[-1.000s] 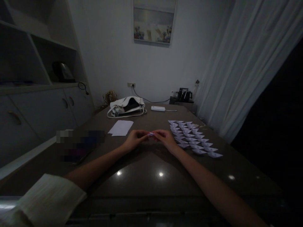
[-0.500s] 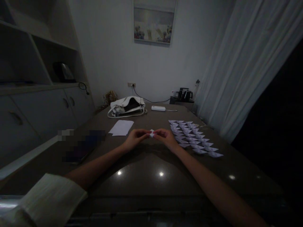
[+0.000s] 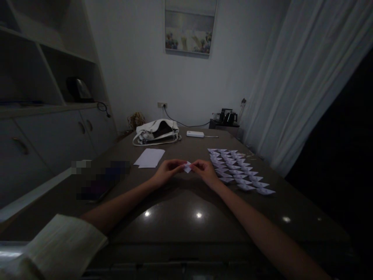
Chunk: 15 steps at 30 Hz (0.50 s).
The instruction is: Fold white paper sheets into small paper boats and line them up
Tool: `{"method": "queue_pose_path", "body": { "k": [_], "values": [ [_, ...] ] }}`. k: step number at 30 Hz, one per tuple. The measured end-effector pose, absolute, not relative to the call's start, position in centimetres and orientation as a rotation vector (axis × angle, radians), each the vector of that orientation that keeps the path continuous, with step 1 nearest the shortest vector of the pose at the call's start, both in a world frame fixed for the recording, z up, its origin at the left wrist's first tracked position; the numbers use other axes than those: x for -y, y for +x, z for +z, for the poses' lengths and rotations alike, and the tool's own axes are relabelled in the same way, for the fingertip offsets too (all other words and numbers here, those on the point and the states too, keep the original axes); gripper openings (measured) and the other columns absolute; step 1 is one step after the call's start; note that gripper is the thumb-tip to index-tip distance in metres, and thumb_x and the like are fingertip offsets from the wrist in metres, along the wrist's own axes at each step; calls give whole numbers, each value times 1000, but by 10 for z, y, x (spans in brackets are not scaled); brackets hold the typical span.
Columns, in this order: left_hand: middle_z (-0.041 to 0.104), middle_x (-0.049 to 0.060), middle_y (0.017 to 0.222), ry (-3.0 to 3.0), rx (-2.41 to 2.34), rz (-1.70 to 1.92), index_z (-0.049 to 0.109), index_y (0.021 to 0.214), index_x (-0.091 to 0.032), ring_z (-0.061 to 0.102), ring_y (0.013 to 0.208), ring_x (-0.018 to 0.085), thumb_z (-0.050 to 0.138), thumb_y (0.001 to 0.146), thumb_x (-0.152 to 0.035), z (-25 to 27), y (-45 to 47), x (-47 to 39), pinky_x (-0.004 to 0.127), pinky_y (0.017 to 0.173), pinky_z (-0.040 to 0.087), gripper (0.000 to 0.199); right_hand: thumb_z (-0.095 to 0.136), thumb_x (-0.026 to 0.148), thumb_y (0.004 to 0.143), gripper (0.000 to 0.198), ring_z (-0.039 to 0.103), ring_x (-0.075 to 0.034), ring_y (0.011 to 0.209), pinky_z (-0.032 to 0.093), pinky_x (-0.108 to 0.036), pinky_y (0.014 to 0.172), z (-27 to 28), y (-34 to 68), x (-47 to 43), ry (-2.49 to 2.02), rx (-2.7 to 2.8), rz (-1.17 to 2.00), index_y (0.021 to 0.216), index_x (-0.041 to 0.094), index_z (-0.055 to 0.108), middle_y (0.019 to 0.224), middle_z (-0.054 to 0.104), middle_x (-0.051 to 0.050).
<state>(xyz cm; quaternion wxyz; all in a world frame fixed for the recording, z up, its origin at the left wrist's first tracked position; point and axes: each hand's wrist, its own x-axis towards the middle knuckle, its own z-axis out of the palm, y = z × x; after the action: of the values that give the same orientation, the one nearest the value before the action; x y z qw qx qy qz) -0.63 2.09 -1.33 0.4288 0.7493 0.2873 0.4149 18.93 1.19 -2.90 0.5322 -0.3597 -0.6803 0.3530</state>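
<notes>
Between my two hands is a small folded piece of white paper (image 3: pixel 187 168), held just above the dark table. My left hand (image 3: pixel 168 171) pinches its left side between thumb and fingers. On the right side, my right hand (image 3: pixel 204 171) pinches it the same way. The fingertips cover part of the paper's edges. Rows of folded white paper boats (image 3: pixel 234 167) stand on the table just right of my right hand. A stack of white paper sheets (image 3: pixel 150 157) lies beyond my left hand, to its left.
A white handbag (image 3: pixel 157 130) sits at the back of the brown table (image 3: pixel 175 229), with a white power strip-like device (image 3: pixel 195 134) beside it. At the left lies a dark, pixelated flat object (image 3: pixel 103 181). A white curtain (image 3: pixel 274 97) hangs on the right.
The folded paper has turned slightly between my fingers and now shows a larger face pointing downward. Both hands stay in nearly the same place.
</notes>
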Motion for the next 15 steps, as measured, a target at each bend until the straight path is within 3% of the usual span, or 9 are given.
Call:
{"method": "queue_pose_path", "body": {
  "k": [6, 15],
  "values": [
    [69, 10, 97, 1804, -713, 1005, 62, 112, -11, 63, 81, 18, 65, 75, -42, -13, -5, -21, 28, 74, 49, 48, 64, 41, 76, 25, 57, -12, 62, 43, -23, 60, -28, 188, -10, -851, 1673, 793, 72, 16, 64, 67, 63, -1],
    [71, 10, 89, 1755, -806, 1031, 65, 106, -8, 62, 72, 17, 66, 73, -46, -15, -5, -26, 27, 67, 49, 50, 69, 37, 72, 22, 60, -14, 67, 47, -25, 63, -28, 186, -8, -843, 1629, 825, 79, 17, 63, 76, 66, -3]
  ]
}}
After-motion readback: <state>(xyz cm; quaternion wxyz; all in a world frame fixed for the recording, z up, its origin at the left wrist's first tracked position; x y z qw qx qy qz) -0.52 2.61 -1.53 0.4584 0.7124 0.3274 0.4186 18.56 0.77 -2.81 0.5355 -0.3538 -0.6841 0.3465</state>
